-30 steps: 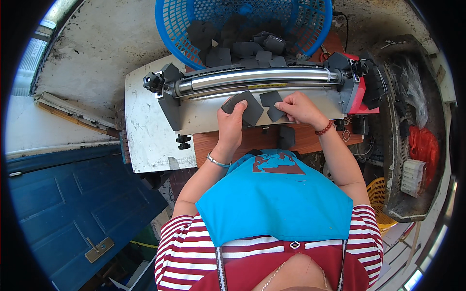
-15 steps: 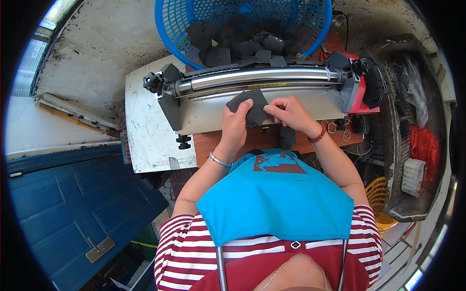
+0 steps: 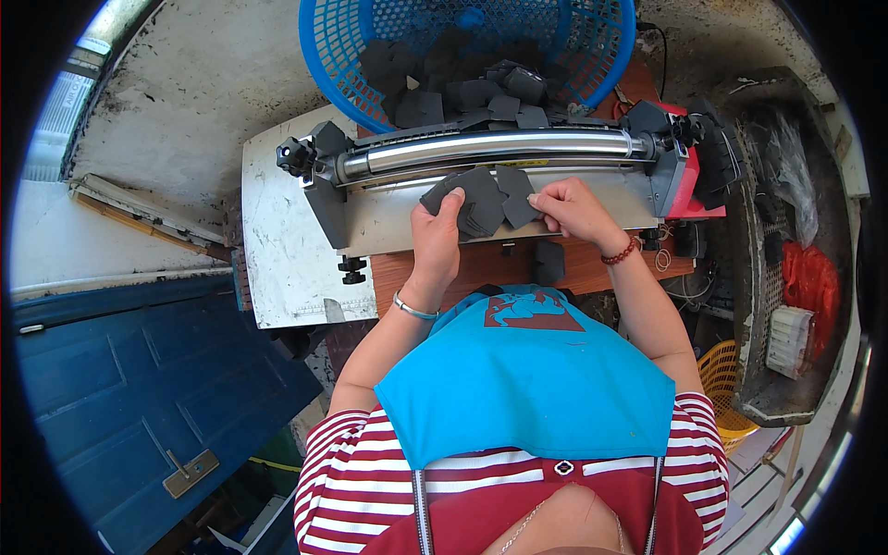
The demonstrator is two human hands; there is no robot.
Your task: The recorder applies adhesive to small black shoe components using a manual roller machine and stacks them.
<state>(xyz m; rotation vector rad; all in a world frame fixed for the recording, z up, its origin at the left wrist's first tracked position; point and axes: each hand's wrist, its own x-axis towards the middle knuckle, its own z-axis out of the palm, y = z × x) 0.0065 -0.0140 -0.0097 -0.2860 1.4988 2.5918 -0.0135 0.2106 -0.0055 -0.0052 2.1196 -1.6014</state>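
My left hand (image 3: 436,231) is closed on a small stack of dark grey sheet pieces (image 3: 477,203), thumb on top. Between the thumb and fingers of my right hand (image 3: 573,211) is one dark grey piece (image 3: 518,196) by its right edge, its left side close to the stack. Both hands are over the metal plate of a roller machine (image 3: 388,217), in front of its shiny roller (image 3: 490,146). Another dark piece (image 3: 548,263) lies below the plate's front edge, over the brown table.
Behind the machine stands a blue plastic basket (image 3: 330,69) with many dark pieces. To the right is a grimy trough (image 3: 754,370) holding a red plastic bag (image 3: 810,287). A yellow basket (image 3: 717,370) sits below it. At left are a white board (image 3: 287,268) and a blue door (image 3: 120,388).
My right hand has drawn one piece rightward off the stack. My left hand has shifted slightly left with the rest.
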